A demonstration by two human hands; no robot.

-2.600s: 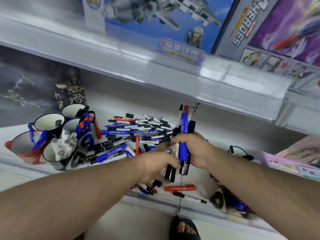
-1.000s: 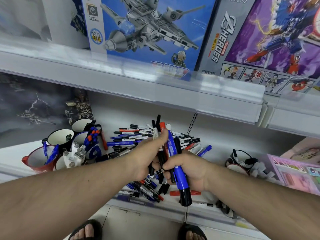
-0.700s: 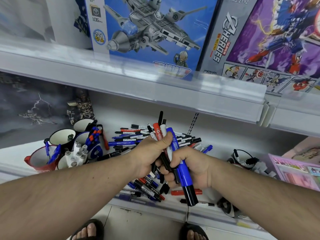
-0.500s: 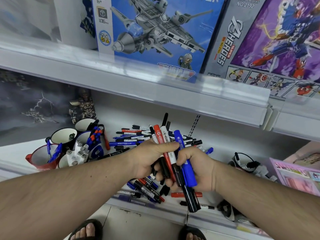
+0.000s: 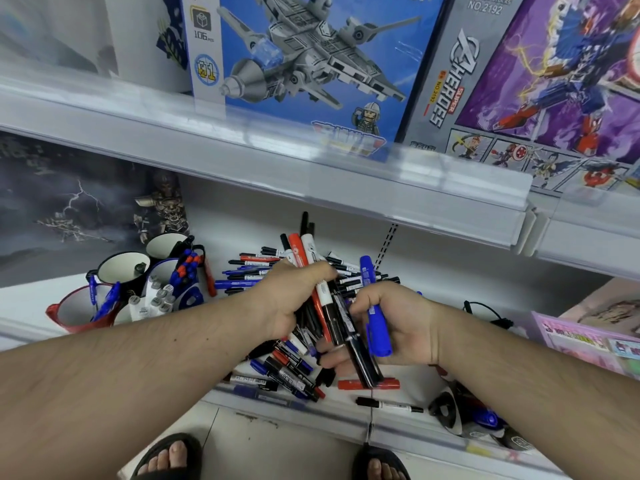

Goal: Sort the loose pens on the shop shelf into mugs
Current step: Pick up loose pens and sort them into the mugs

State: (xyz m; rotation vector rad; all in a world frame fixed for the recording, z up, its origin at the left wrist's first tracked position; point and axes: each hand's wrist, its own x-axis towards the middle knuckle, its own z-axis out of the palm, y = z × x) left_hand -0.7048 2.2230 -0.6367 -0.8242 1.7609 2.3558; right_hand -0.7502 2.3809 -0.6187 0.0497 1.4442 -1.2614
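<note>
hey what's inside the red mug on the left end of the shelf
The red mug shows a white inner wall with two blue pens leaning against its rim. Its bottom is hidden by the near wall, so anything lying lower down cannot be seen.

White shop shelving (image 5: 346, 181), tiled floor (image 5: 277, 452)

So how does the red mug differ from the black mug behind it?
The red mug sits at the shelf's front edge; the black mug stands further back. The red mug holds blue pens leaning on its rim; the black mug shows only a small dark object inside. Both are white inside and stand upright in the cluster left of the loose pens.
</note>
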